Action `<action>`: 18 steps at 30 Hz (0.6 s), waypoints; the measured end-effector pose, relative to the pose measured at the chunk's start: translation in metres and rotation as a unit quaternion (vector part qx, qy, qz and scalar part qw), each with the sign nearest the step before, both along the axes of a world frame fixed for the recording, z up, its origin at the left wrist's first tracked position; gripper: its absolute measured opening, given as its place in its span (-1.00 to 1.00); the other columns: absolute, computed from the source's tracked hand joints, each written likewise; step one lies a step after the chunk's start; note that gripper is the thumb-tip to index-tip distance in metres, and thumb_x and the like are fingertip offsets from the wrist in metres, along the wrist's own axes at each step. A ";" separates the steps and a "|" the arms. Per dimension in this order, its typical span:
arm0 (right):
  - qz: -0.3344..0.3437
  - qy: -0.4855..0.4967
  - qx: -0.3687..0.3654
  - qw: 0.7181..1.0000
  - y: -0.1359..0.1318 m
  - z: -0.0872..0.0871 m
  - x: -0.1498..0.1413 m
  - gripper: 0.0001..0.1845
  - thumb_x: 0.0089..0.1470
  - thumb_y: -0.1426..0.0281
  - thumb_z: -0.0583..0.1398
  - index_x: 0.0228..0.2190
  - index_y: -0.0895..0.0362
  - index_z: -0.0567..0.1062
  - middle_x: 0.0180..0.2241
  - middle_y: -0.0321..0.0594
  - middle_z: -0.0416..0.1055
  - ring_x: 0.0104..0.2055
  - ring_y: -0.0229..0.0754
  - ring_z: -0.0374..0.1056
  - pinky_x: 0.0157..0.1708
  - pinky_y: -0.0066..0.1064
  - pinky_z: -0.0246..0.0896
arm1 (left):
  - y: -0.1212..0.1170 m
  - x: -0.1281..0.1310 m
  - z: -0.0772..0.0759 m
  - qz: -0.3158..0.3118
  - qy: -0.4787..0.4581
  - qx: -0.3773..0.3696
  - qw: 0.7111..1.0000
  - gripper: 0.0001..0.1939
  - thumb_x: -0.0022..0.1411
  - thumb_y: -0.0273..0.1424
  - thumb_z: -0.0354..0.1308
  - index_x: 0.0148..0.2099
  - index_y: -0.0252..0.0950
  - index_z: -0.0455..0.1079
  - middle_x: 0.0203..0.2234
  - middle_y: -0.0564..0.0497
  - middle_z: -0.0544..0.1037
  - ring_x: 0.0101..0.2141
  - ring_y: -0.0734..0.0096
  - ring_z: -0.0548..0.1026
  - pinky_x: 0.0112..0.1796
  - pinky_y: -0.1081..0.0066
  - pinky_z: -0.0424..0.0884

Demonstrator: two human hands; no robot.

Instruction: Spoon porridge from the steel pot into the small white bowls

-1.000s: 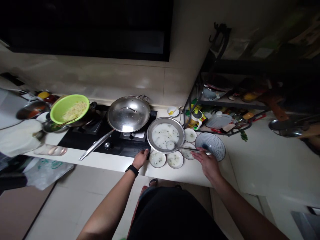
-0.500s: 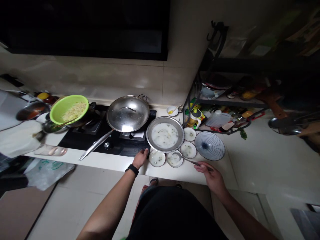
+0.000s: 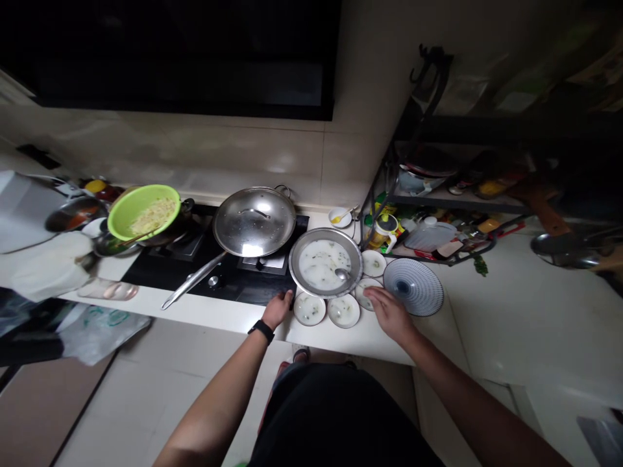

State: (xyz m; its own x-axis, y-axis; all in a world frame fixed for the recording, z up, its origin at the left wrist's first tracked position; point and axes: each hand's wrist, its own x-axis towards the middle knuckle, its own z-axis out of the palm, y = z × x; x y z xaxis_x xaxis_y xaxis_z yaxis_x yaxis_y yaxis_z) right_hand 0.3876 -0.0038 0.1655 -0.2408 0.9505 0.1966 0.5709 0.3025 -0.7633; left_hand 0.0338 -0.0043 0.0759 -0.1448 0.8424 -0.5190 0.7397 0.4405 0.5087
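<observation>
My right hand [image 3: 392, 314] holds a metal spoon [image 3: 342, 274], its bowl at the right side of the milky liquid in a round metal basin [image 3: 294, 275]. Bits of green float in that liquid. My fingers hide much of the spoon's handle and part of a small bowl [image 3: 363, 290] beneath them. Two more small bowls, one at the front left [image 3: 310, 310] and one beside it [image 3: 344, 311], contain similar liquid, as does a third bowl [image 3: 374, 263] behind. My left hand [image 3: 277, 310] rests open at the counter's front edge by the cooktop corner, fingers partly hidden, apparently empty.
A lidded wok [image 3: 256, 224] sits on the black cooktop [image 3: 238, 285], its long handle reaching forward left. Farther left is a green basin [image 3: 117, 217] of pale shreds. A patterned bowl [image 3: 413, 287] stands right, below a loaded rack [image 3: 452, 261]. A small dish [image 3: 339, 217] is behind.
The spoon has moved from the small front bowl up and back into the metal basin. My right hand has shifted slightly left and forward with it; my left hand stays by the cooktop corner.
</observation>
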 end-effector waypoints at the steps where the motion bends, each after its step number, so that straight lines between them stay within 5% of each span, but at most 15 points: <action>1: -0.021 0.016 -0.017 0.999 0.008 -0.007 -0.004 -0.67 0.29 0.18 0.10 -0.16 0.04 0.62 -0.10 -0.06 0.61 0.01 0.05 0.52 0.10 -0.04 0.39 | 0.000 0.000 0.000 0.000 -0.001 0.001 1.000 -0.40 0.48 -0.06 -0.24 -0.07 -0.37 0.52 -0.07 -0.34 0.64 0.04 0.00 0.56 0.00 0.27 0.38; 5: -0.130 0.142 -0.131 0.972 0.024 -0.034 -0.019 -0.54 0.21 -0.02 0.16 -0.18 0.09 0.57 -0.25 -0.04 0.63 -0.16 0.07 0.59 -0.02 -0.01 0.45 | 0.000 0.001 0.003 0.006 -0.007 -0.005 1.000 -0.41 0.48 -0.06 -0.23 -0.06 -0.36 0.51 -0.07 -0.33 0.64 0.04 0.03 0.57 -0.02 0.30 0.38; 10: -0.252 0.332 -0.234 0.878 0.028 -0.048 -0.028 -0.49 0.00 -0.08 0.32 -0.27 0.11 0.51 -0.30 -0.08 0.61 -0.27 0.06 0.62 -0.15 -0.08 0.54 | 0.000 0.001 0.005 0.011 -0.012 -0.011 1.000 -0.41 0.48 -0.05 -0.23 -0.06 -0.37 0.50 -0.05 -0.34 0.63 0.06 0.01 0.56 -0.01 0.30 0.37; 13: -0.280 0.390 -0.256 0.839 0.028 -0.048 -0.026 -0.50 -0.11 -0.02 0.42 -0.33 0.10 0.50 -0.31 -0.09 0.61 -0.31 0.05 0.62 -0.16 -0.09 0.56 | 0.000 0.000 0.004 0.013 -0.014 -0.013 1.000 -0.40 0.48 -0.04 -0.23 -0.06 -0.37 0.50 -0.06 -0.34 0.64 0.06 0.01 0.56 -0.02 0.29 0.37; 18: -0.270 0.417 -0.262 0.827 0.024 -0.038 -0.020 -0.51 -0.12 0.03 0.45 -0.32 0.11 0.51 -0.33 -0.10 0.61 -0.31 0.06 0.63 -0.16 -0.07 0.57 | -0.001 -0.001 0.002 0.009 -0.012 -0.006 1.000 -0.40 0.48 -0.03 -0.23 -0.08 -0.35 0.51 -0.09 -0.32 0.65 0.02 0.04 0.58 -0.04 0.30 0.39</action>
